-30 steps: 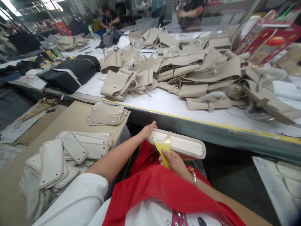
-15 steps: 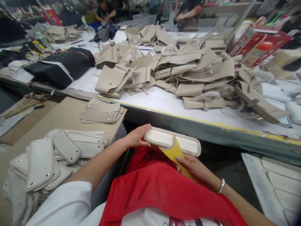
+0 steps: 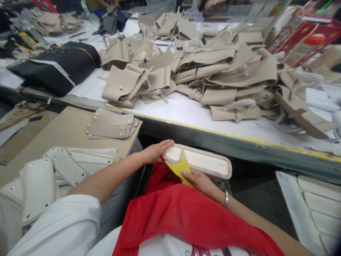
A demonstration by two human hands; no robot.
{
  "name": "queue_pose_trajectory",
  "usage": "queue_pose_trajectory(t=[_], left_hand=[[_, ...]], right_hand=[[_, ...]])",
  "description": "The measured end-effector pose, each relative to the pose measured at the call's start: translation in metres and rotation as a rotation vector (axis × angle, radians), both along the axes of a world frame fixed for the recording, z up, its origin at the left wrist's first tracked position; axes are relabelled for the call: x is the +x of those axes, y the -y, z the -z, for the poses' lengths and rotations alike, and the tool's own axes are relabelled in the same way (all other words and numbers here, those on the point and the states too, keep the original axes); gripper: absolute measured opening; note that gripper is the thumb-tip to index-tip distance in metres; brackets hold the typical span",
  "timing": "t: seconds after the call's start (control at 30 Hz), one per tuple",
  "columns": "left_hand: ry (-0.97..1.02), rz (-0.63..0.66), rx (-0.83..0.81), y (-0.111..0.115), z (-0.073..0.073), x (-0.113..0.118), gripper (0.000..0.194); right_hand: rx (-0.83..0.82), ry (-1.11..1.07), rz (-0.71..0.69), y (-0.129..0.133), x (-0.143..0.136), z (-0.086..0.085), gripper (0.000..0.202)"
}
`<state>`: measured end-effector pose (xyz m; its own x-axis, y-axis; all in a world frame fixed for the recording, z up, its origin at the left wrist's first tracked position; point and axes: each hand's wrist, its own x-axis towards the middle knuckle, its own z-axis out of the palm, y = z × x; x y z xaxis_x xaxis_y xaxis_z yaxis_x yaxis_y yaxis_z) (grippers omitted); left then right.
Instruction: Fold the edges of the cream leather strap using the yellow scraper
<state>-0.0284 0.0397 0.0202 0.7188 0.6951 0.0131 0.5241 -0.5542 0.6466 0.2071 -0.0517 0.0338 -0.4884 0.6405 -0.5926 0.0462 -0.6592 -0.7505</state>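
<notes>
A long piece with a white inside and beige rim (image 3: 210,164) lies across my lap, over the red apron (image 3: 170,209). My left hand (image 3: 158,151) is closed round its left end, fingers over the top edge. Between thumb and fingers, my right hand (image 3: 198,179) pinches a yellow sheet (image 3: 179,169). The sheet's curved upper edge rests against the white inside, near the left end. The underside of the piece is mostly hidden.
White panels with metal studs (image 3: 38,188) and beige strips (image 3: 110,125) lie on a board at the left. Beige bag parts (image 3: 221,76) cover the table (image 3: 183,113) ahead, beside a black bundle (image 3: 64,67). White pieces (image 3: 319,199) lie at the lower right.
My right hand has moved left with the yellow sheet, from the middle of the piece towards its left end. The camera view has tilted slightly down.
</notes>
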Motion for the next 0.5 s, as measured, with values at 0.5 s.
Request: queue_pose_trajectory(t=[0.5], left_hand=[[0.548, -0.408, -0.366, 0.000, -0.003, 0.041, 0.048]], right_hand=[[-0.079, -0.039, 0.149, 0.000, -0.013, 0.005, 0.049]])
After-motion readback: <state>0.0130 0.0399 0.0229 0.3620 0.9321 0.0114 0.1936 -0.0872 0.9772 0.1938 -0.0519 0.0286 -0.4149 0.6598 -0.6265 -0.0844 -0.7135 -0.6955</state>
